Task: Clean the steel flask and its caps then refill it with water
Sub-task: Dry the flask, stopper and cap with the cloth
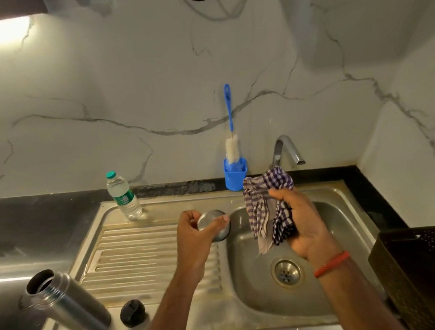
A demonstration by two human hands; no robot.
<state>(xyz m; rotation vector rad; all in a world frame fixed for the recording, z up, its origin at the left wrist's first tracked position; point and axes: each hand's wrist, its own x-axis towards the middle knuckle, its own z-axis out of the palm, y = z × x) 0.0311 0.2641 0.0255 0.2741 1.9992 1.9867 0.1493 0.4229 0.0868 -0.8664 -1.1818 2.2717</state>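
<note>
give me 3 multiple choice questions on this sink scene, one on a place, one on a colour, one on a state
1. Where is the black cap relative to the steel flask? A) screwed on it B) beside it on the drainboard C) inside it
2. What colour is the brush holder? A) blue B) red C) white
3. The steel flask is: A) capped B) upside down C) open at the top
Answers: 1 B, it lies on the drainboard close beside the flask; 2 A, the holder is plainly blue; 3 C, its dark mouth shows uncovered.
</note>
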